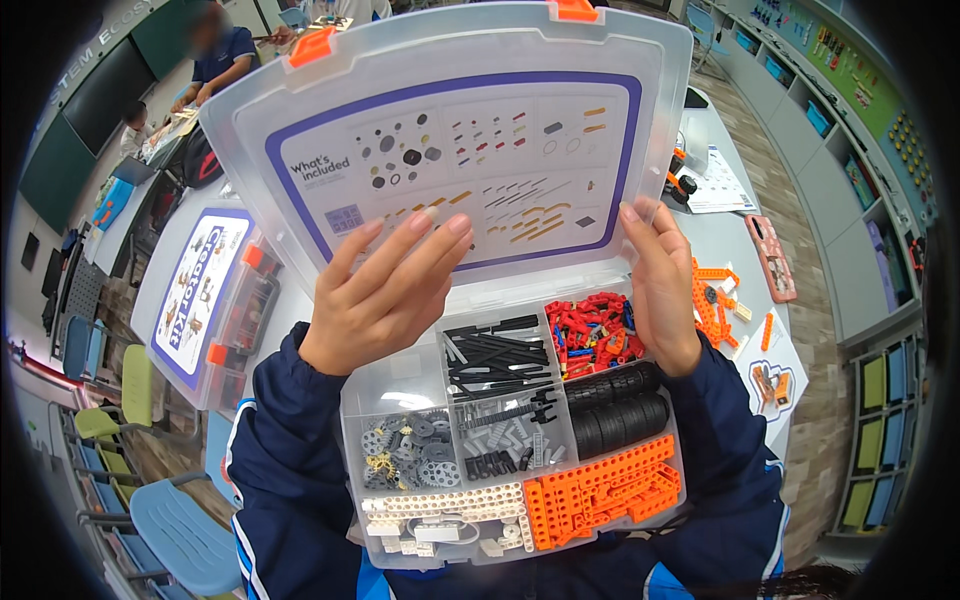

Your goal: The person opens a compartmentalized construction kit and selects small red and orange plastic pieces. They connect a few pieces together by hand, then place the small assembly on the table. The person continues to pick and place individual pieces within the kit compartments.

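Observation:
A clear plastic parts case (392, 388) lies in front of me, its translucent lid (610, 50) raised, with a purple-bordered parts sheet inside it. My left hand (385, 285) is open, fingers stretched across the lower part of the sheet; whether they touch it I cannot tell. My right hand (662, 290) grips the lid's right edge, some fingers partly hidden. Compartments hold black rods (495, 362), small red pieces (598, 335), black tyres (615, 415), grey gears (410, 450), grey connectors (510, 440), white beams (450, 500) and orange beams (600, 490).
At the left lies a closed case (205, 295) with orange latches. Right of my case are orange parts (712, 300), a phone in a patterned case (770, 258) and a printed sheet (725, 185). A person (220, 60) sits far left; blue chairs (185, 530) stand lower left.

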Demonstrator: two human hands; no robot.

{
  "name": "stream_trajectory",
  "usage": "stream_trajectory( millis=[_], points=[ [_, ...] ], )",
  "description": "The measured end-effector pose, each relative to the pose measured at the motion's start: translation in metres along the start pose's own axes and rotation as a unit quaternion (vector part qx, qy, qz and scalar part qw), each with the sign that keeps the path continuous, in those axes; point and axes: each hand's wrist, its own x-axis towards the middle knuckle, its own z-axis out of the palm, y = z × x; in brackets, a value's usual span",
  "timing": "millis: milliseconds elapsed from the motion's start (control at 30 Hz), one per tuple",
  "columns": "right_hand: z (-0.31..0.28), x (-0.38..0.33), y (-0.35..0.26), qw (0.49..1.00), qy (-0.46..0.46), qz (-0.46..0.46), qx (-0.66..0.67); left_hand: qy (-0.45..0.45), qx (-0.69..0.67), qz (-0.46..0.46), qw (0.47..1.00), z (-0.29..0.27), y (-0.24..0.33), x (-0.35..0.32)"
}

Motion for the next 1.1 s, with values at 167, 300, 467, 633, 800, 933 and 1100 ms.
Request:
stream_trajectory(
  millis=[167,300,467,633,800,933,1100],
  points=[
    [-0.001,-0.002,-0.003,1.000,-0.010,-0.001,-0.011,-0.066,-0.030,-0.036,0.997,-0.002,0.000,0.003],
    [0.000,-0.001,-0.001,1.000,-0.020,-0.008,0.001,-0.062,0.000,-0.025,0.998,-0.002,0.000,0.000],
    [0.000,0.000,0.000,1.000,-0.008,-0.010,-0.006,0.019,0.015,0.024,0.999,-0.003,-0.002,-0.006],
    [-0.001,-0.002,-0.002,1.000,-0.014,-0.010,0.003,-0.011,-0.002,0.027,1.000,-0.002,-0.004,-0.008],
    [-0.002,-0.001,-0.001,1.000,-0.012,-0.012,-0.009,0.013,-0.005,0.035,0.999,-0.001,0.000,-0.004],
    [-0.003,0.000,0.000,1.000,-0.011,-0.009,0.004,-0.033,-0.035,0.018,0.999,-0.001,0.000,-0.002],
    [-0.004,0.001,0.002,1.000,-0.006,-0.014,0.017,-0.052,-0.046,-0.006,0.998,-0.003,0.001,-0.003]
  ],
)
